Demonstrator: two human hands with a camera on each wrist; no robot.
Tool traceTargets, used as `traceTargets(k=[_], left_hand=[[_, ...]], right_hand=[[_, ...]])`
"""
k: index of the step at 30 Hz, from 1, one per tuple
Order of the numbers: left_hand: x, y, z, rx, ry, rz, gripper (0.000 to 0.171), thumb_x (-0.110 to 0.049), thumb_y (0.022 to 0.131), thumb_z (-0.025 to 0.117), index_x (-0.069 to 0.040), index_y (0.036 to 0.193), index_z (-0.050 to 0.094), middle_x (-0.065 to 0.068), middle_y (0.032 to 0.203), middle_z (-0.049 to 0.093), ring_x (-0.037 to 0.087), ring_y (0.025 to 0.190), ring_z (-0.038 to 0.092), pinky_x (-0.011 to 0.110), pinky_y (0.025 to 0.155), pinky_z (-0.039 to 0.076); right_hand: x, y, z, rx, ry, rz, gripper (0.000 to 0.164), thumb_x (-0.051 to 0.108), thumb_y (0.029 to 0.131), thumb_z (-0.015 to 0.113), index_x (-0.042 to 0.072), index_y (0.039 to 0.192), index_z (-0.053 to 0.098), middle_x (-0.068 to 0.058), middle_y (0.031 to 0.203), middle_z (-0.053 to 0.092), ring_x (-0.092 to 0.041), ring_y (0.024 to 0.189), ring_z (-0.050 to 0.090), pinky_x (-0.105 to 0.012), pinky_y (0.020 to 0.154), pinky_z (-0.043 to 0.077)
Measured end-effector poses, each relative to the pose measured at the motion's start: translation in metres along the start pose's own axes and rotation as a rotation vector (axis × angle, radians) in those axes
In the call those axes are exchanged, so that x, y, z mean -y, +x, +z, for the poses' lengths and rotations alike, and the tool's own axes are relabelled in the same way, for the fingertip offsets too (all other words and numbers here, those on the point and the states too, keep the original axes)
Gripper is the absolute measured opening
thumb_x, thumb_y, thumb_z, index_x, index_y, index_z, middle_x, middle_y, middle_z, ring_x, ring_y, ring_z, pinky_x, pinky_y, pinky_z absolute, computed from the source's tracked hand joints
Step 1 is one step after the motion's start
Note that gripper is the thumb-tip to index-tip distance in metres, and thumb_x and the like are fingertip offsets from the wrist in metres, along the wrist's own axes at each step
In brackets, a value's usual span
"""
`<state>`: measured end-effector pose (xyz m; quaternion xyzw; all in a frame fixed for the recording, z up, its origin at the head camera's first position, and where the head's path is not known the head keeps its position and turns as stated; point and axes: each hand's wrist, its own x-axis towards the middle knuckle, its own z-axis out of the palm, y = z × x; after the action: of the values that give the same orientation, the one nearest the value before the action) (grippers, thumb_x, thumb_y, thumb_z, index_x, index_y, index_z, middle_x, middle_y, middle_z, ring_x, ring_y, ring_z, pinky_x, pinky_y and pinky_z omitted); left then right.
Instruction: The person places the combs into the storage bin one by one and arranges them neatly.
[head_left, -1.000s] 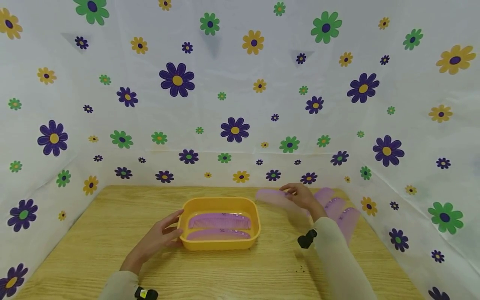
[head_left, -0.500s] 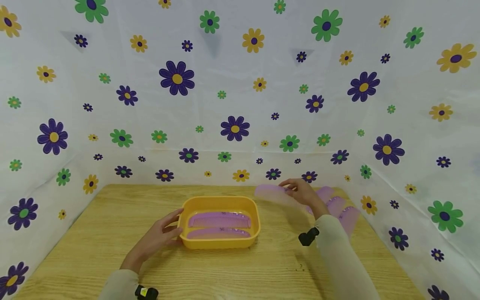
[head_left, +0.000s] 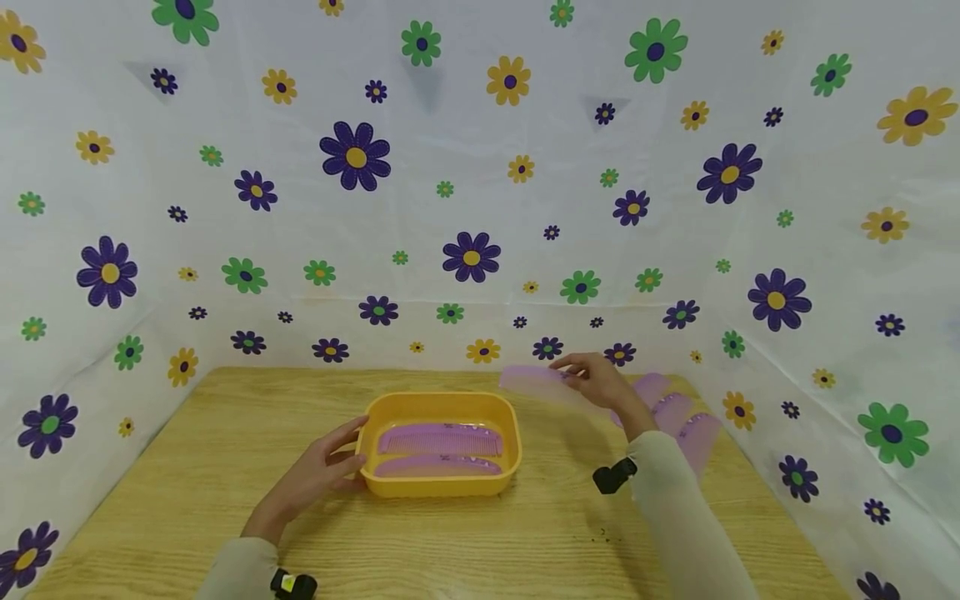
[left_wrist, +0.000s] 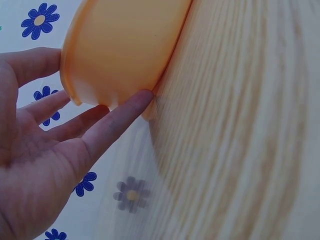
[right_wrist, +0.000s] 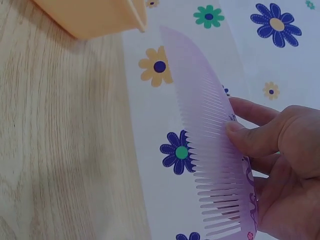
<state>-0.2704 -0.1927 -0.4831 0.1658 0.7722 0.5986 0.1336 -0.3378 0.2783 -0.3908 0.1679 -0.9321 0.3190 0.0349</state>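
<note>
A light purple comb (right_wrist: 205,115) is pinched along its spine by my right hand (head_left: 600,385), thumb on one face and fingers behind. In the head view this comb (head_left: 531,378) is raised over the back of the table, right of the yellow plastic tub (head_left: 442,488). Inside the tub lie two purple combs, one behind (head_left: 438,442) and one in front (head_left: 437,468). My left hand (head_left: 318,471) touches the tub's left end with fairly straight, spread fingers. In the left wrist view those fingertips (left_wrist: 145,95) rest against the tub wall (left_wrist: 125,45).
Several more purple combs (head_left: 699,442) lie fanned out at the table's right side, partly behind my right forearm. A flower-print cloth (head_left: 420,225) surrounds the back and sides of the wooden table (head_left: 420,550). Small dark specks (head_left: 602,535) lie toward the front.
My right hand has lifted the comb slightly and shifted it a little left, away from the fanned combs. The left hand and the tub stay in place.
</note>
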Motion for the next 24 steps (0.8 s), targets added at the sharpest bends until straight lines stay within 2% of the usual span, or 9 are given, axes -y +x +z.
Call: traceTargets(k=[6,14,24], left_hand=[[0.000,0.000,0.001,-0.006,0.005,-0.002,0.069,-0.018,0.106,0.058,-0.011,0.165,0.023,0.033,0.164,0.027,0.053,0.143,0.045,0.040,0.091,0.064],[0.000,0.000,0.001,-0.004,0.008,0.004,0.069,-0.019,0.106,0.058,-0.011,0.165,0.023,0.033,0.164,0.026,0.054,0.143,0.044,0.040,0.091,0.064],[0.000,0.000,0.001,0.000,0.010,0.008,0.069,-0.018,0.106,0.058,-0.010,0.165,0.023,0.033,0.164,0.027,0.054,0.143,0.045,0.040,0.091,0.064]], right_hand=[[0.012,0.001,0.004,0.017,0.006,-0.041,0.030,-0.005,0.100,0.057,0.003,0.125,0.071,-0.026,0.125,0.069,-0.033,0.098,0.066,-0.044,0.087,0.064],[0.027,0.000,0.009,0.036,-0.007,-0.039,0.030,-0.005,0.100,0.057,0.004,0.124,0.072,-0.024,0.124,0.070,-0.032,0.100,0.067,-0.044,0.088,0.064],[0.043,0.003,0.020,0.046,-0.017,-0.042,0.030,-0.003,0.099,0.059,0.008,0.123,0.074,-0.020,0.120,0.071,-0.024,0.092,0.064,-0.035,0.082,0.062]])
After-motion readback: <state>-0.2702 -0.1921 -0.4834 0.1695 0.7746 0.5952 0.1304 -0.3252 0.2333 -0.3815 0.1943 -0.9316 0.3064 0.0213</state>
